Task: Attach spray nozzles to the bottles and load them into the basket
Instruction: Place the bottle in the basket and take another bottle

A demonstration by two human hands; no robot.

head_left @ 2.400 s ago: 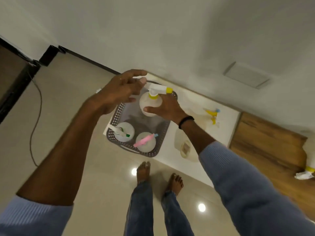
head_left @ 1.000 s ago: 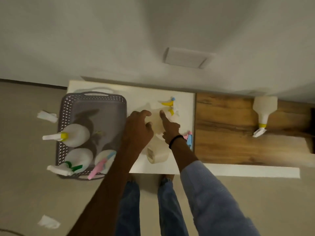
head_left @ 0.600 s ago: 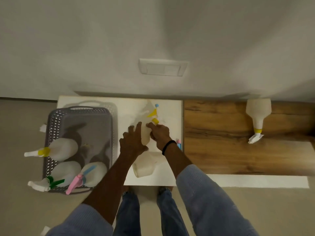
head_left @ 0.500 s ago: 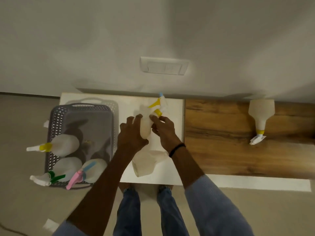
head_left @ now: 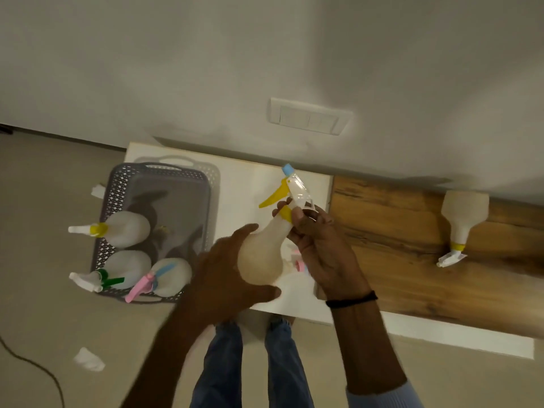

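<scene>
I hold a white bottle (head_left: 260, 259) above the white table (head_left: 241, 187). My left hand (head_left: 223, 278) cups its round body from below. My right hand (head_left: 318, 245) grips the yellow collar of the spray nozzle (head_left: 290, 191), which has a yellow trigger and a blue tip and sits on the bottle's neck. The grey basket (head_left: 164, 172) at the table's left end holds three bottles with nozzles: yellow (head_left: 123, 229), green (head_left: 117, 272) and pink-and-blue (head_left: 167, 275). A pink nozzle part (head_left: 298, 264) shows under my hands.
Another bottle with a yellow-collared nozzle (head_left: 462, 228) lies on the wooden surface (head_left: 397, 245) to the right. White scraps (head_left: 88, 360) and a cable (head_left: 29, 366) lie on the floor. The wall with a switch plate (head_left: 307, 120) stands right behind the table.
I lifted the bottle off the table and tilted it, my left hand sliding down to its body. My right hand moved onto the nozzle collar.
</scene>
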